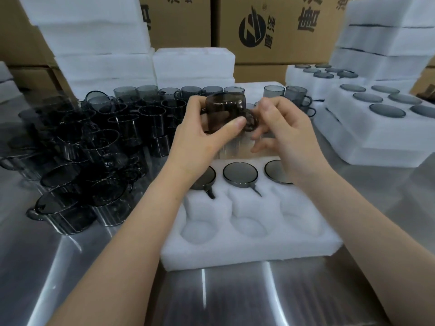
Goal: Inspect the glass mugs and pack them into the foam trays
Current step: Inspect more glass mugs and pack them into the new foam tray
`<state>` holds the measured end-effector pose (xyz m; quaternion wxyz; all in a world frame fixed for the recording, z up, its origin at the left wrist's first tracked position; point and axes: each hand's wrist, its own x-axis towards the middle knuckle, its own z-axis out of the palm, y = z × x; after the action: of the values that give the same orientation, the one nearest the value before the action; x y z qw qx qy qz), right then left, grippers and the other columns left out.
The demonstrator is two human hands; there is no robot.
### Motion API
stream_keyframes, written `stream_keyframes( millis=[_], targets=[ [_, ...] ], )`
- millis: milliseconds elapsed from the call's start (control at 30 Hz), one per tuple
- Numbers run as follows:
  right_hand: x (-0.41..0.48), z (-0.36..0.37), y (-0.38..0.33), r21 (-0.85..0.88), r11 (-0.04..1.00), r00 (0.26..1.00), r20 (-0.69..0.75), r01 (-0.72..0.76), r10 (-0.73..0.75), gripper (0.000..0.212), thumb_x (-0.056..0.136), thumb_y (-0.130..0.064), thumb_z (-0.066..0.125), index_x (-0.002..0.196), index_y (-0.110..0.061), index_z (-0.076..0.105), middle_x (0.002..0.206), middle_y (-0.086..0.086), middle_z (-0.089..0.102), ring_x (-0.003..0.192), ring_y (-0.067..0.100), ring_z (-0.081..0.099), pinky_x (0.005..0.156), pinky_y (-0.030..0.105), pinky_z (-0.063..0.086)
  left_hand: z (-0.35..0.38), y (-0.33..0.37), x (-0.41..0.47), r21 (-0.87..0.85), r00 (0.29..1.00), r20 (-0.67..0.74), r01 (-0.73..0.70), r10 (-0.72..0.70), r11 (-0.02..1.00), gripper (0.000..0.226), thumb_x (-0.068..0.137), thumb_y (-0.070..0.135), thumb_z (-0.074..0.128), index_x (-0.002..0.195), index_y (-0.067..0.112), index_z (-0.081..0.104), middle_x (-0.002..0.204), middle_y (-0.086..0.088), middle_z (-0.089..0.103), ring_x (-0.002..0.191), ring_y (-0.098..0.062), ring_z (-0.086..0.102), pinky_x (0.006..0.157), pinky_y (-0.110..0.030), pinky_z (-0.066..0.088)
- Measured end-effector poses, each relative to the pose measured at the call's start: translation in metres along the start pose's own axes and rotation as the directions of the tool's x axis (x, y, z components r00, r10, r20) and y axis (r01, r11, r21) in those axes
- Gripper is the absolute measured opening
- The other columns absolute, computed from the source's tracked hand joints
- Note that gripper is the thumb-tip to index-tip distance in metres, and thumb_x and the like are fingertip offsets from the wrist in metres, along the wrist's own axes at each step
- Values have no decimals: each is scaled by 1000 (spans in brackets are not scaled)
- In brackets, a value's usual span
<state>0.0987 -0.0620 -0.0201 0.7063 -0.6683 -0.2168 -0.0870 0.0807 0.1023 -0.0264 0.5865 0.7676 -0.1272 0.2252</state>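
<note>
I hold a smoky glass mug (224,109) upside down in the air above the foam tray (249,250) in front of me. My left hand (200,137) grips its body, thumb across the front. My right hand (284,128) pinches its handle on the right. The tray's far row has three mugs (239,171) seated in its holes. The near row of holes shows only white foam. A crowd of dark glass mugs (82,161) stands on the steel table to the left, some stacked.
Filled foam trays (376,128) are stacked at the right. More mugs (289,92) stand behind my hands. Stacks of white foam (98,43) and cardboard boxes (270,29) line the back. The steel table (235,297) reaches to the near edge.
</note>
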Motion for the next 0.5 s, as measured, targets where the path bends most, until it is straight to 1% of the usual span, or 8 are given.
stream_keyframes(
  millis=[67, 100, 167, 233, 267, 333, 433, 500],
  targets=[
    [0, 0, 1, -51, 999, 1000, -26, 2, -3, 25, 86, -38, 61, 71, -18, 59, 62, 1, 55, 51, 11, 52, 49, 28, 51, 1, -1, 0, 59, 1000, -10, -11, 12, 998, 51, 67, 45, 79, 104, 29, 48, 99, 13, 70, 99, -5, 67, 93, -42, 53],
    [1, 0, 1, -51, 998, 1000, -4, -24, 24, 28, 86, -38, 63, 66, -18, 58, 59, 1, 53, 47, 12, 49, 47, 28, 51, 1, -1, -1, 85, 1000, 2, -19, 19, 996, 54, 66, 43, 81, 106, 28, 48, 99, 13, 70, 99, -6, 67, 92, -43, 53],
    [1, -1, 2, -54, 993, 992, 68, -100, 104, 34, 89, -39, 65, 64, -17, 57, 62, 4, 53, 47, 15, 49, 48, 29, 51, 1, -1, -1, 129, 999, 28, -32, 28, 991, 59, 65, 43, 81, 110, 26, 47, 99, 14, 69, 99, -5, 67, 92, -43, 53],
    [1, -3, 1, -25, 987, 978, 130, -160, 162, 32, 84, -41, 66, 65, -16, 61, 64, 3, 56, 51, 15, 51, 50, 30, 53, 0, -2, -1, 152, 999, 30, -35, 31, 988, 59, 66, 45, 80, 111, 27, 47, 97, 16, 69, 97, -2, 66, 91, -39, 53],
    [2, -4, 0, 30, 983, 972, 155, -183, 176, 30, 81, -40, 65, 67, -14, 62, 64, 3, 57, 54, 14, 53, 52, 29, 54, 0, -3, -1, 160, 999, 27, -36, 32, 986, 57, 66, 45, 80, 109, 29, 47, 95, 17, 69, 95, 1, 66, 89, -36, 53],
    [3, -4, 0, 171, 959, 961, 198, -227, 192, 25, 82, -31, 63, 70, -9, 61, 65, 3, 58, 58, 15, 57, 56, 27, 55, 1, -3, -1, 174, 999, 24, -40, 37, 984, 52, 68, 48, 78, 106, 34, 45, 92, 18, 69, 93, 4, 65, 85, -26, 52],
    [3, -3, -1, 291, 926, 955, 241, -242, 173, 17, 83, -20, 60, 74, -5, 61, 68, 4, 62, 65, 16, 61, 62, 26, 55, 1, -1, -2, 173, 999, 4, -47, 47, 984, 47, 72, 49, 74, 105, 35, 44, 92, 19, 70, 90, 7, 65, 79, -13, 49],
    [2, -2, 0, 332, 920, 956, 269, -206, 117, 14, 83, -14, 57, 83, -1, 61, 74, 6, 63, 69, 15, 61, 64, 24, 54, 0, 0, -2, 149, 998, -17, -50, 53, 988, 45, 74, 50, 72, 105, 33, 44, 91, 19, 70, 89, 7, 65, 77, -12, 48]
  ],
)
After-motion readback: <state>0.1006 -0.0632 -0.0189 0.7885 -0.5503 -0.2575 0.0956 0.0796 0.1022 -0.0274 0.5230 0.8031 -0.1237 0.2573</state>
